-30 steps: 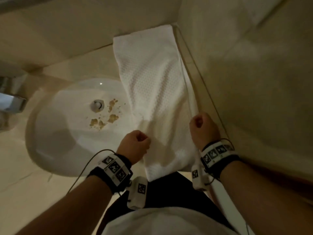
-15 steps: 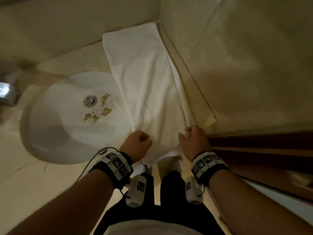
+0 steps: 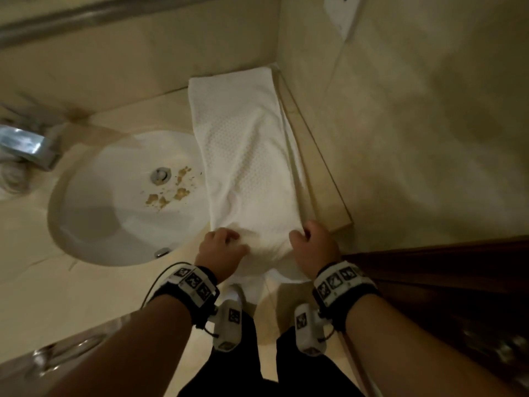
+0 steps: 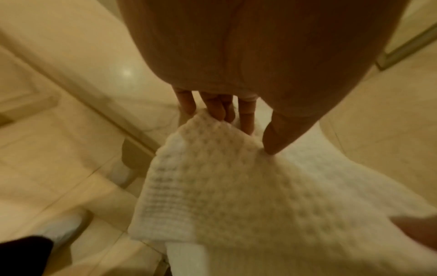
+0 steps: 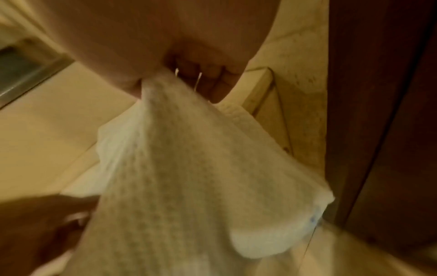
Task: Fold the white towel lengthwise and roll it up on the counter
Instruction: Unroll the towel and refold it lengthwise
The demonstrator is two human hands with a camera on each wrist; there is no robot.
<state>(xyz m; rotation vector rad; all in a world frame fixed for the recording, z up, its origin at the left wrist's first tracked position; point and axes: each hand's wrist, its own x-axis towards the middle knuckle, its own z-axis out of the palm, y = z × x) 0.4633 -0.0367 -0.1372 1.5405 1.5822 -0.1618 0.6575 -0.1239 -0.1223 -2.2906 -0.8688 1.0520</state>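
Observation:
The white waffle-weave towel (image 3: 246, 156) lies folded in a long strip on the beige counter (image 3: 148, 110), running from the back wall toward me. Its near end hangs over the counter's front edge. My left hand (image 3: 226, 242) pinches the near left part of the towel (image 4: 212, 186) between thumb and fingers. My right hand (image 3: 307, 239) grips the near right corner, the cloth (image 5: 189, 168) bunched inside its curled fingers. The two hands are about a hand's width apart.
A white oval sink (image 3: 120, 202) with brown crumbs near its drain sits left of the towel. A chrome tap (image 3: 25, 144) is at the far left. A beige wall (image 3: 415, 124) closes the right side, with a dark wooden door frame (image 3: 443, 276) below it.
Both hands have moved forward along the towel's near end and closer together. The near end now bunches up between them. The camera has tilted, showing more wall and door.

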